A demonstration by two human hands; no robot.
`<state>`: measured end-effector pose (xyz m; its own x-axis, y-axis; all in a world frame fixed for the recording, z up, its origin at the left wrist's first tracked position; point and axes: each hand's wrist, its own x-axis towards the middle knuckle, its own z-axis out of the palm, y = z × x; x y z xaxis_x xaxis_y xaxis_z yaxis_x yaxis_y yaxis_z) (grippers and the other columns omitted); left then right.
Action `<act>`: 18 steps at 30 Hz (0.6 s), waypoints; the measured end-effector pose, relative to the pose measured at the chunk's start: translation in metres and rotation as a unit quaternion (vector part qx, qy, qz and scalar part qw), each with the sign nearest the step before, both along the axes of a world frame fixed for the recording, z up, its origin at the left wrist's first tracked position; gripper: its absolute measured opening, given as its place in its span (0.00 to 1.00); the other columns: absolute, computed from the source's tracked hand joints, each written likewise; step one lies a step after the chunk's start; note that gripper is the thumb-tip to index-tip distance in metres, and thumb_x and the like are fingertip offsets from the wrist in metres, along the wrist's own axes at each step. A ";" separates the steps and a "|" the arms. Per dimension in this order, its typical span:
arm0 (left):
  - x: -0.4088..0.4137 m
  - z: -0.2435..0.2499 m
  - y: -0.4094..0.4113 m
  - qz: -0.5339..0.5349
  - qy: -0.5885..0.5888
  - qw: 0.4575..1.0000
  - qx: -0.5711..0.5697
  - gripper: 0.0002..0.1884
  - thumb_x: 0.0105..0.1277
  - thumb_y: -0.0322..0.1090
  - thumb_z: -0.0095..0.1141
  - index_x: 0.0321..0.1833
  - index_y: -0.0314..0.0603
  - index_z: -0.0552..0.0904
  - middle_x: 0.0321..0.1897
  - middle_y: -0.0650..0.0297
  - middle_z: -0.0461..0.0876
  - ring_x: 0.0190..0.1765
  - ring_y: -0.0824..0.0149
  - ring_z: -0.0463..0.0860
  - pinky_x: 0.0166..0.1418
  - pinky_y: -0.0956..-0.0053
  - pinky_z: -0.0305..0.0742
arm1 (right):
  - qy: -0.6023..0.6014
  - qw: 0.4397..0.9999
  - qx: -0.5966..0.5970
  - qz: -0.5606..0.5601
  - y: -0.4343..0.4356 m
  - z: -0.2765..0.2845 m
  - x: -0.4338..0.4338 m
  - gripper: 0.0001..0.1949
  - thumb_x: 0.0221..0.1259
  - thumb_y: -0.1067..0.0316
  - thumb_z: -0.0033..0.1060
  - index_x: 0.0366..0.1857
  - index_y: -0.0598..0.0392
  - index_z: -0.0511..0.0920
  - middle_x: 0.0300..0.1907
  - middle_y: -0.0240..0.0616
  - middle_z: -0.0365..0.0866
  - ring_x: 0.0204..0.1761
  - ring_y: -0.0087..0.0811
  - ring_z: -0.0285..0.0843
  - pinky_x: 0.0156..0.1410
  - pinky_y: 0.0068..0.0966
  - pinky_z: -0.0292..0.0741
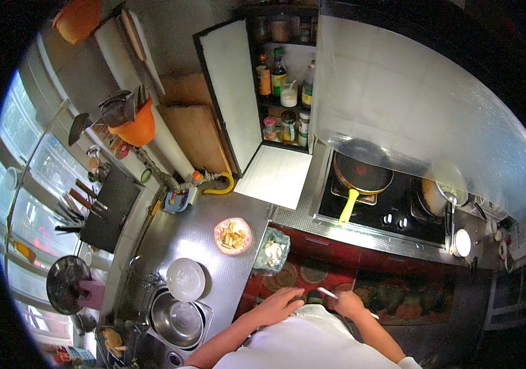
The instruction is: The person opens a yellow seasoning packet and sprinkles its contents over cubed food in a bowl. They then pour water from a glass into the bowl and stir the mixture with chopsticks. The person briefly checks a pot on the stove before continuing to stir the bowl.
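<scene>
My left hand (277, 304) rests against the front of my white shirt, fingers spread, with nothing seen in it. To the right, my right hand (345, 304) is closed around a thin white stick-like object (327, 293), whose kind I cannot tell. A pink patterned plate (217, 242) of cut pale food pieces (234, 236) sits on the steel counter. Beside it, at the counter's edge, hangs a plastic bag (283, 237) with whitish contents. An empty white bowl (185, 279) stands next to a steel basin (164, 318) in the sink.
A frying pan (371, 177) with a yellow-green handle (349, 207) lies on the gas hob (392, 226); another pan (431, 196) is to its right. An open cabinet door (228, 92) stands beside shelved bottles (278, 76). Knives (80, 198) stand in a rack at left.
</scene>
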<state>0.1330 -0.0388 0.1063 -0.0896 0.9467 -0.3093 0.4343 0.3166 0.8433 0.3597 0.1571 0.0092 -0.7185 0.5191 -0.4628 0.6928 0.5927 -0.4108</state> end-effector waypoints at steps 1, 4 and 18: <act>0.006 0.002 0.008 0.004 0.099 0.993 0.060 0.30 0.79 0.48 0.52 0.75 0.33 0.70 0.74 0.48 0.70 0.78 0.48 0.65 0.80 0.56 0.60 | -0.015 0.998 0.010 0.054 -0.002 0.013 -0.016 0.15 0.63 0.55 0.62 0.37 0.58 0.86 0.36 0.58 0.87 0.40 0.60 0.87 0.49 0.52 0.82; 0.018 -0.004 0.026 -0.043 0.261 0.961 0.080 0.29 0.75 0.49 0.55 0.69 0.32 0.72 0.67 0.43 0.75 0.73 0.46 0.70 0.74 0.52 0.66 | 0.025 0.979 0.026 0.200 -0.014 0.035 -0.057 0.15 0.57 0.57 0.65 0.34 0.61 0.85 0.35 0.58 0.87 0.38 0.58 0.87 0.47 0.51 0.83; 0.037 -0.057 -0.038 0.091 0.224 0.969 -0.055 0.16 0.77 0.48 0.50 0.42 0.43 0.81 0.34 0.51 0.87 0.43 0.47 0.87 0.44 0.50 0.80 | 0.238 0.899 -0.039 0.365 -0.030 0.051 -0.082 0.12 0.64 0.63 0.65 0.43 0.60 0.82 0.46 0.51 0.83 0.47 0.53 0.84 0.52 0.44 0.81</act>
